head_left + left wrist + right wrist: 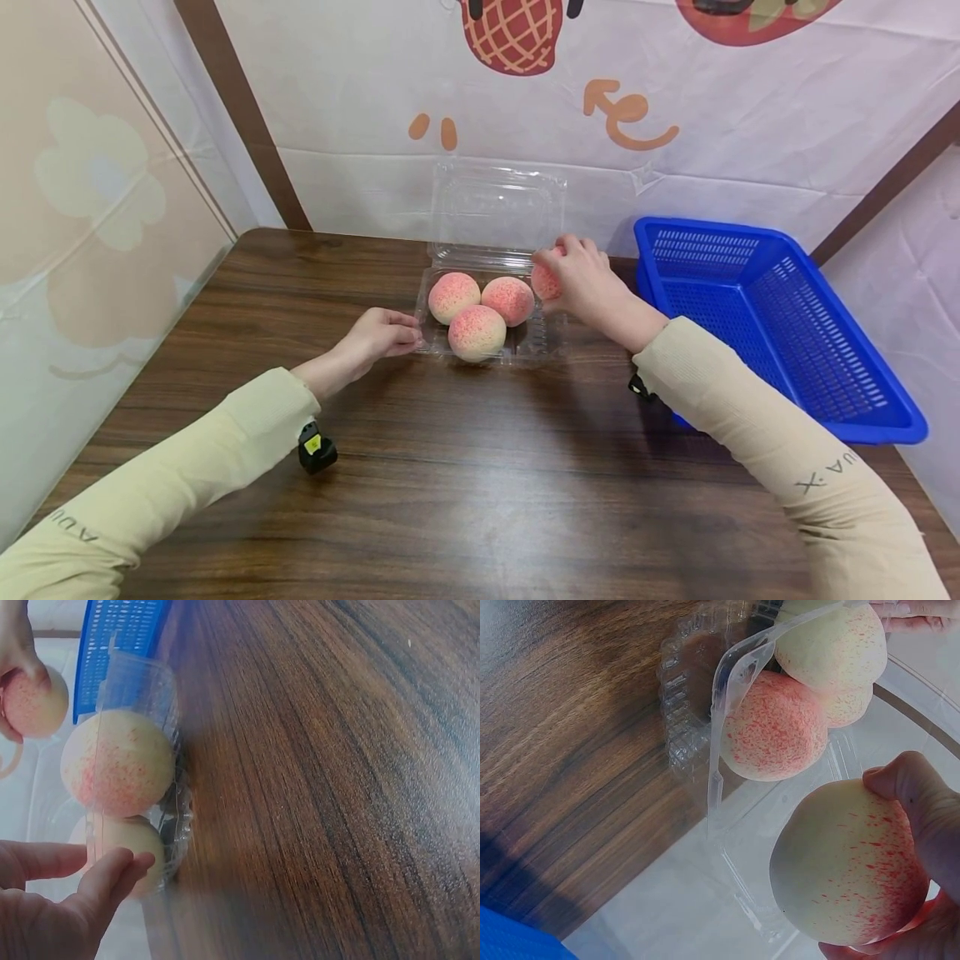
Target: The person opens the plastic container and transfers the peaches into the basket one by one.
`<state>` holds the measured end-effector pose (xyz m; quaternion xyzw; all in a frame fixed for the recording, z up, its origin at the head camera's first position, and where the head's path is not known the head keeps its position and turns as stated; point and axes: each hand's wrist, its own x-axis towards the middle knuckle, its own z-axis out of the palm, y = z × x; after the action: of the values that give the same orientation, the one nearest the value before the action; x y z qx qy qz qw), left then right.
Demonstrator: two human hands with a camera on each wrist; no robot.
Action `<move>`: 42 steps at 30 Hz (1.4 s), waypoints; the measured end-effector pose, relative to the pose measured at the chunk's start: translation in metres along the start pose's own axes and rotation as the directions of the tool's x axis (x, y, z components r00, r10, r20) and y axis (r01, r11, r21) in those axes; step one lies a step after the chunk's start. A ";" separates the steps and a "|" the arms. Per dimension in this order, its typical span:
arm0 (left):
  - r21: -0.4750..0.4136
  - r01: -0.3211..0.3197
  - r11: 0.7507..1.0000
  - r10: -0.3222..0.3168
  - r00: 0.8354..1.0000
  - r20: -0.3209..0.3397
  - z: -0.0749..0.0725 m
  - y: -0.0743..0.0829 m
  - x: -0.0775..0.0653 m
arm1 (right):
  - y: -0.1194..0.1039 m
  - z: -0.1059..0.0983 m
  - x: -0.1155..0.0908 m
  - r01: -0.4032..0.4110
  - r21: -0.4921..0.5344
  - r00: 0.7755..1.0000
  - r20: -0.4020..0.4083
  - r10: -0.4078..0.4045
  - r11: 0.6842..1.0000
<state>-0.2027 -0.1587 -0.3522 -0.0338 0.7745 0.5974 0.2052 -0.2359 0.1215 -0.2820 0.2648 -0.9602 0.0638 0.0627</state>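
A clear plastic clamshell box (pixel 550 340) stands on the table with its lid (pixel 498 204) raised at the back. Inside sit three pink-and-cream peaches: one at the back left (pixel 453 297), one at the back right (pixel 507 301) and one in front (pixel 477 333). My left hand (pixel 377 336) pinches the box's left side near the front corner, thumb and fingertips at its rim. With my right hand (pixel 587 279) I grip another peach (pixel 847 862), held above the box's right end. Thumb and fingers wrap its sides, and the palm hides part of it in the head view.
A blue plastic basket (pixel 783 258) with slotted walls stands on the right of the brown wooden table (pixel 480 483), close to my right forearm. A printed cloth (pixel 360 108) hangs right behind the table's back edge, and another covers the left side.
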 end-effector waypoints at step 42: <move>0.021 -0.008 1.000 0.008 1.000 -0.009 0.005 0.000 0.002 | 0.031 -0.020 0.002 -0.080 -0.082 0.997 -0.026 0.078 0.993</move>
<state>-0.2031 -0.1537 -0.3541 -0.0315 0.7818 0.5898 0.1996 -0.2522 0.1503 -0.2644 0.2230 -0.9709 0.0293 0.0821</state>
